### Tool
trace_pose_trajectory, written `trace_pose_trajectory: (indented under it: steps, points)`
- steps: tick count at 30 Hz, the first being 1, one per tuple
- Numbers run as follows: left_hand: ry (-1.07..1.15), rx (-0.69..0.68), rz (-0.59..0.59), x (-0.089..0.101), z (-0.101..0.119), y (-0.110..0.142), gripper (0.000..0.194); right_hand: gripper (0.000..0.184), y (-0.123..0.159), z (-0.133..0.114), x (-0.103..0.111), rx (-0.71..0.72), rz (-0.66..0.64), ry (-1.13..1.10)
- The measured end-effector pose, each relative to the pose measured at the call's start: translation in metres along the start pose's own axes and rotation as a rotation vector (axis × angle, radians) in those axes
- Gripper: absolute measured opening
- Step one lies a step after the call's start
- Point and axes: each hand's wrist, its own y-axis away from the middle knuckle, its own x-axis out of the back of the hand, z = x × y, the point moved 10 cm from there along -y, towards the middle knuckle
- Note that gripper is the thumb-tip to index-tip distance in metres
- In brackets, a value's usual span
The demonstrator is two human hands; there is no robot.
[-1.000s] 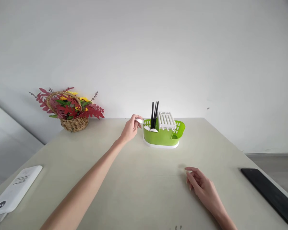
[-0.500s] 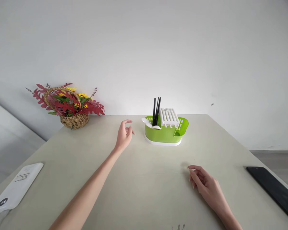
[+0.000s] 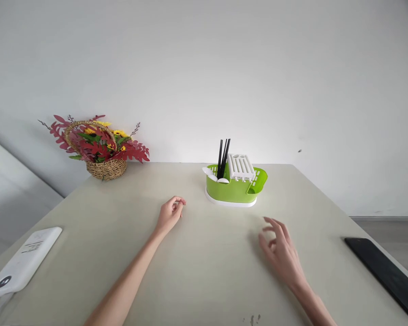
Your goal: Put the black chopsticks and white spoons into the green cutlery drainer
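A green cutlery holder [image 3: 227, 192] on a white base stands toward the back of the table. Black chopsticks [image 3: 219, 159] rise from its left part, where white spoons [image 3: 212, 177] lean over the rim. A white slotted rack [image 3: 241, 166] sits on its middle, and the right compartment is open at the top. My left hand [image 3: 171, 213] rests low over the table, left of and nearer than the holder, fingers curled closed with nothing visible in them. In front of the holder's right end, my right hand [image 3: 279, 246] is open, fingers apart and slightly blurred, touching nothing visible.
A wicker basket [image 3: 107, 170] of red and yellow flowers stands at the back left by the wall. At the left edge lies a white power strip or charger-like device [image 3: 25, 262] with a cord. A flat black object [image 3: 382, 271] lies along the right edge.
My left hand has drawn back from the holder toward me and its fingers have curled in. My right hand has moved slightly forward, and its fingers have spread.
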Motion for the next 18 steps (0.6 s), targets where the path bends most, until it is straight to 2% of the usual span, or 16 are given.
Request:
trace_pose_trajectory:
  steps: [3,6,9,11,18]
  points:
    - [-0.009,0.000,-0.004,0.000,-0.005,-0.001,0.020,0.066,-0.030,-0.039,-0.002,0.214,0.187,0.168]
    - [-0.030,-0.004,-0.016,-0.001,-0.009,0.000,0.019,0.067,-0.061,-0.056,-0.021,0.282,0.234,0.276]
    - [-0.064,-0.019,-0.027,-0.003,-0.006,0.003,0.020,0.066,-0.084,-0.048,-0.037,0.216,0.208,0.326]
    - [-0.096,-0.034,-0.027,-0.004,-0.002,0.005,0.020,0.066,-0.092,-0.036,-0.040,0.159,0.199,0.354]
    - [-0.121,-0.042,-0.044,-0.004,0.001,0.008,0.020,0.071,-0.117,0.008,-0.021,0.097,0.150,0.434]
